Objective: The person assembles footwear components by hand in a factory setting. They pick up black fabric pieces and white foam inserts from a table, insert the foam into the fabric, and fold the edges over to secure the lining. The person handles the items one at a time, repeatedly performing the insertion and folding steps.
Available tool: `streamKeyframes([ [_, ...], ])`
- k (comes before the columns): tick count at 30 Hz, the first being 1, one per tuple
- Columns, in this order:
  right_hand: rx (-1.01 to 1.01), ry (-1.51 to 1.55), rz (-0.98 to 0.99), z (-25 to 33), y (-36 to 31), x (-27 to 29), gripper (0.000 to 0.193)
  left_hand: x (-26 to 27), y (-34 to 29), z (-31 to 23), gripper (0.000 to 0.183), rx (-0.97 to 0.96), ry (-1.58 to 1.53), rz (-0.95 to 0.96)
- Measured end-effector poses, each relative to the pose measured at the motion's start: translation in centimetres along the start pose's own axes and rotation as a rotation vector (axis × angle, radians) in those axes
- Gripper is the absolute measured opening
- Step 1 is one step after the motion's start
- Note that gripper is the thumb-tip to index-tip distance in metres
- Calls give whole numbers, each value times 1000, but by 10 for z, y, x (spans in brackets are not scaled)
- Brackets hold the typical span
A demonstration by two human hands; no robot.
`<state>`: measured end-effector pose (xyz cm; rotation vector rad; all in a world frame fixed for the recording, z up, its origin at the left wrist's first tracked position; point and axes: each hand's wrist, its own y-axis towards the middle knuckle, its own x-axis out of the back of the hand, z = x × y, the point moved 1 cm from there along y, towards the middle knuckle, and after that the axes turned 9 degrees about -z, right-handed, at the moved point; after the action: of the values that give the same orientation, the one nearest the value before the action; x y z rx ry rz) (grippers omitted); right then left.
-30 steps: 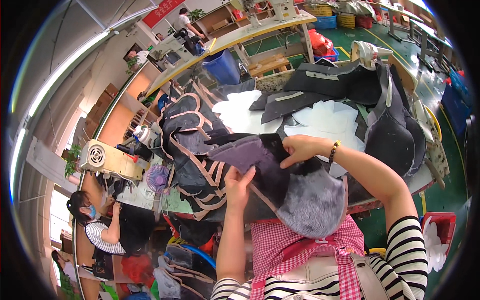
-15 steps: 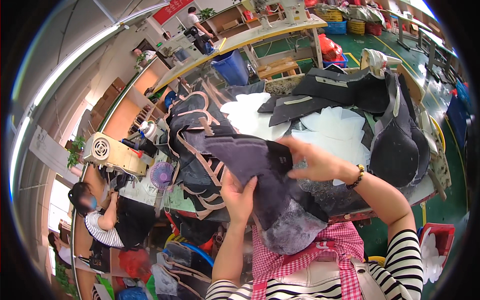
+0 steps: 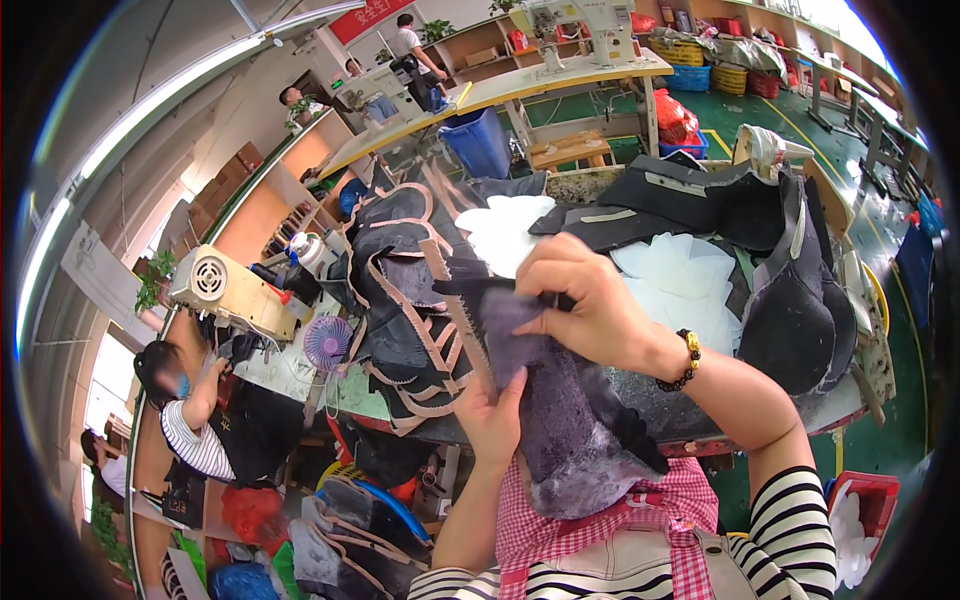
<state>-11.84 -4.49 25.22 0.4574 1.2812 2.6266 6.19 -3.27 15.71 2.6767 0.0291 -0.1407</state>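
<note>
Just in front of my apron, a dark purple-black moulded bra piece [image 3: 560, 420] with a whitish, fuzzy lower part hangs between my hands. My left hand [image 3: 490, 415] grips its left edge, thumb on top. Above it, my right hand [image 3: 590, 300] pinches a folded-over flap of the same piece. A pinkish toothed trim strip [image 3: 455, 305] stands up along the left edge. Black pieces with pinkish trim [image 3: 400, 290] lie heaped to the left. White petal-shaped pads [image 3: 670, 280] and black moulded cup pieces [image 3: 790, 320] are beyond my right hand.
A co-worker [image 3: 200, 420] sits at the left by a cream sewing machine [image 3: 235, 290]. Near it stands a small purple fan [image 3: 327, 343]. A blue bin [image 3: 475, 140] is behind the table; a red tray [image 3: 865, 520] with white pads is at lower right.
My right hand has moved left and up, folding the piece's upper part over. The pinkish toothed trim now shows upright beside my left hand. The view has shifted slightly.
</note>
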Motion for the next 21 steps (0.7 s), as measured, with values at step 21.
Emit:
streamKeyframes([
  [21, 110, -35, 235, 41, 14, -13, 33, 1, -7, -52, 20, -293, 343, 107],
])
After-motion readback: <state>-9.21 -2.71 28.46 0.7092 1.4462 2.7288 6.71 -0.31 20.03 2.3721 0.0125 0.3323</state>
